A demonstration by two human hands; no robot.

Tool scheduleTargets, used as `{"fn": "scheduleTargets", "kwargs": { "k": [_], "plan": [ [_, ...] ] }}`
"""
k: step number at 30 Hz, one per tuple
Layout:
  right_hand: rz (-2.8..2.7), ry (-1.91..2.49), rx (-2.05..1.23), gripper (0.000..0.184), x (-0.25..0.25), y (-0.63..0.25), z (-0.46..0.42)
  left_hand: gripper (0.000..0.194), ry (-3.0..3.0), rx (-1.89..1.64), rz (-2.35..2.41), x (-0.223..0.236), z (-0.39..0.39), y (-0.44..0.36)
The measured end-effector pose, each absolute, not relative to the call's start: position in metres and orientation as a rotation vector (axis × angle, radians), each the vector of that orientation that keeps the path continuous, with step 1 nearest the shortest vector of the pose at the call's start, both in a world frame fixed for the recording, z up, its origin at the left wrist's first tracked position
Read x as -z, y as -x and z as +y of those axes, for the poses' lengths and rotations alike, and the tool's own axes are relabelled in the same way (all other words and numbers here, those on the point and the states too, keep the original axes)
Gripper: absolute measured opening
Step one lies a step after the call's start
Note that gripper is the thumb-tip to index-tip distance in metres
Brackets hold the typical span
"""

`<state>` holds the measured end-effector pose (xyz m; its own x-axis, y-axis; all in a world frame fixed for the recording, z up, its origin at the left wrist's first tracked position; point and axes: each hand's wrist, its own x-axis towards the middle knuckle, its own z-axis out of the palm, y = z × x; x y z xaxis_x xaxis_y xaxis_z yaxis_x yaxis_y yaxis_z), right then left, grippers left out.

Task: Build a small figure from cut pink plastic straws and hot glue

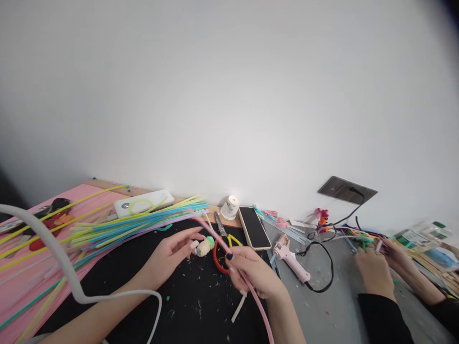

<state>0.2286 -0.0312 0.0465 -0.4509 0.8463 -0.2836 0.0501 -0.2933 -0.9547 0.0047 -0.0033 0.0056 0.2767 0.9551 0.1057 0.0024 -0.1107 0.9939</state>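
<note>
Between the fingertips of my left hand [176,252] is a small cream-and-green craft piece [205,246], wound from what looks like pipe cleaner. My right hand [256,273] pinches a long pink pipe cleaner [256,290]; one end rises to the upper left and the other hangs past my wrist. Partly behind my right hand lie scissors [219,260] with red and yellow handles. A short cream strip [238,308] lies on the black mat [190,306] below that hand. To the left, a bundle of coloured pipe cleaners [136,223] spreads over pink sheets.
A phone [255,228] and a white paper cup [230,207] stand by the wall. Right of them, a pink glue gun [291,260] trails a black cord. Another person's hands [375,267] work at far right. A white cable [71,272] crosses the left foreground.
</note>
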Motion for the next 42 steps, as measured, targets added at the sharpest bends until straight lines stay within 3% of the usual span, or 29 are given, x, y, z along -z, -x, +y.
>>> {"fn": "scheduleTargets", "kwargs": {
  "k": [5,12,17,22,29,36,42],
  "plan": [
    [-1.388,1.028,-2.062,0.029,-0.039,-0.219,-0.029,0.029,-0.934,-1.173,0.825,-0.007,-0.003,-0.009],
    [-1.239,0.824,-1.826,0.046,-0.027,-0.202,-0.024,0.033,-0.796,-1.194,0.93,-0.004,-0.001,-0.009],
    [-1.268,0.955,-1.488,0.024,-0.013,-0.187,-0.024,0.05,-0.972,-1.144,1.079,-0.006,-0.004,-0.008],
    [-1.238,1.055,-1.349,0.029,-0.008,-0.18,-0.023,0.057,-1.164,-1.148,1.04,-0.007,-0.007,-0.009],
    [-1.229,0.988,-1.465,0.028,-0.003,-0.175,-0.024,0.05,-1.326,-1.167,1.075,-0.002,-0.005,-0.007],
    [-1.073,0.936,-1.456,0.023,-0.002,-0.176,-0.021,0.029,-1.662,-1.161,1.127,-0.006,-0.006,-0.007],
    [-1.054,0.929,-1.427,0.026,-0.003,-0.175,-0.02,0.032,-1.797,-0.998,1.066,-0.006,-0.008,-0.011]
  ]
}}
